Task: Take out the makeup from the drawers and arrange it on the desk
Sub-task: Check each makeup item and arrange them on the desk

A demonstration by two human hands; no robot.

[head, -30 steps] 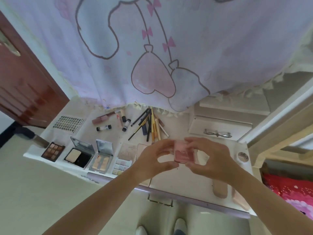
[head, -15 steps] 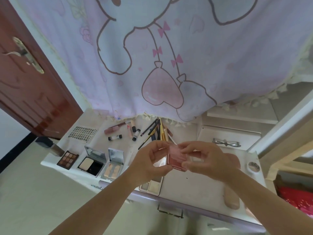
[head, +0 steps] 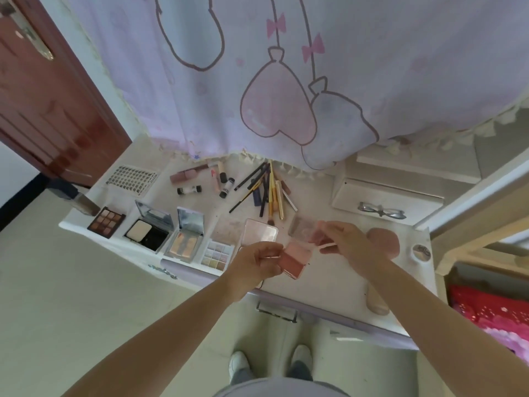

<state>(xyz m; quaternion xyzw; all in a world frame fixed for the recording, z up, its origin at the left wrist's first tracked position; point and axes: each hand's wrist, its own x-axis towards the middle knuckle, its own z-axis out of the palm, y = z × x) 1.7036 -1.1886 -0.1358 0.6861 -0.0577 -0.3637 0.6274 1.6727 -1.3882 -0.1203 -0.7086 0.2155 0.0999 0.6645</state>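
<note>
Hanging over the far side of the white table [head: 337,285], a pale curtain [head: 286,67] printed with pink hearts fills most of your view. Along the table's near left edge sit opened palettes: a brown eyeshadow palette [head: 106,226], a black powder compact [head: 148,234], and a highlighter palette [head: 185,240]; pencils and brushes [head: 266,193] lie farther back. Your left hand [head: 256,263] pinches the base of a pink blush compact [head: 296,260] above the table's near middle, while your right hand [head: 347,243] grips its raised clear lid [head: 307,233], holding it open.
</note>
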